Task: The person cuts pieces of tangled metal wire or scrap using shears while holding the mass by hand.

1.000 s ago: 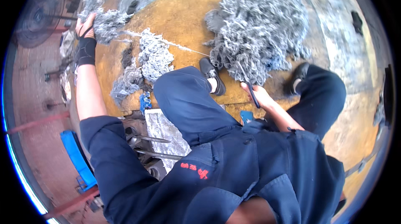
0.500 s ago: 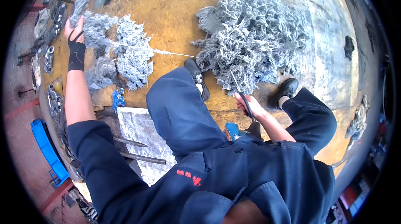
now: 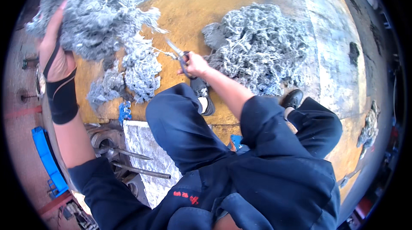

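Note:
My left hand (image 3: 60,60), with a black wrist band, grips a large clump of grey shredded fibre (image 3: 101,22) and holds it raised at the far left. The fingers are partly buried in the fluff. My right hand (image 3: 197,65) is closed on a pair of scissors (image 3: 174,48) with dark handles. Their blades point up and left, near a thin twisted strand beside a smaller clump of fibre (image 3: 143,69) on the yellowish board. A big heap of the same grey fibre (image 3: 262,45) lies in front of me, right of the scissors.
The worn yellowish board (image 3: 184,11) spreads beneath the fibre. My shoes (image 3: 202,95) rest on it. A small blue tangle (image 3: 124,111) lies near a silvery sheet (image 3: 143,138), with metal rods (image 3: 143,172) over it. A blue object (image 3: 49,157) is at the left, grey scraps (image 3: 369,129) at the right.
My left hand has lifted its fibre clump upward, closer to the camera. My right hand has carried the scissors leftward from the big heap to the strand between heap and clump.

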Demonstrator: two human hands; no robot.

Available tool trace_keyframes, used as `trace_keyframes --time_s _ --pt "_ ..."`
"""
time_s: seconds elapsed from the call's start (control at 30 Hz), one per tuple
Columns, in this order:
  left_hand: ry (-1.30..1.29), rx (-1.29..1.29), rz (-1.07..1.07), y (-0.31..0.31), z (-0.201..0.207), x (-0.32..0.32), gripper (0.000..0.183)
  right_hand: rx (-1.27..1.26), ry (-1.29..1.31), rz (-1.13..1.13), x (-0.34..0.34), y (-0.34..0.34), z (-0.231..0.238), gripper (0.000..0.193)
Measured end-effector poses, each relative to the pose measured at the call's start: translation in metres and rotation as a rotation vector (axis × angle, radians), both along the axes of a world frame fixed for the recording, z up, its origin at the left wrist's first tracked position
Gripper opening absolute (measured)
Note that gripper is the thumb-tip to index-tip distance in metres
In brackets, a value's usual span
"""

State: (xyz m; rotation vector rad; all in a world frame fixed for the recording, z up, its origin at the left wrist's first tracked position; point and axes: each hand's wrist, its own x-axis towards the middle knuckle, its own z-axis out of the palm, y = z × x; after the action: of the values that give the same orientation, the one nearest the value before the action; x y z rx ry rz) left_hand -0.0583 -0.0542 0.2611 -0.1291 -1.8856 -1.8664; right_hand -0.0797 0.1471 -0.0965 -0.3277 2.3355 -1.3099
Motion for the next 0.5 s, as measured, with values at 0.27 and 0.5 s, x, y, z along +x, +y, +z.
trace_keyframes --time_s 0.27,0.5 --pt "0.088 -0.332 -0.037 0.053 -0.054 0.024 0.036 -0.03 0.189 -0.332 0.043 0.114 0.043 0.022" --pt "-0.525 0.115 -0.532 0.221 -0.154 -0.015 0.031 -0.214 0.199 -0.335 0.034 0.281 0.162 0.026"
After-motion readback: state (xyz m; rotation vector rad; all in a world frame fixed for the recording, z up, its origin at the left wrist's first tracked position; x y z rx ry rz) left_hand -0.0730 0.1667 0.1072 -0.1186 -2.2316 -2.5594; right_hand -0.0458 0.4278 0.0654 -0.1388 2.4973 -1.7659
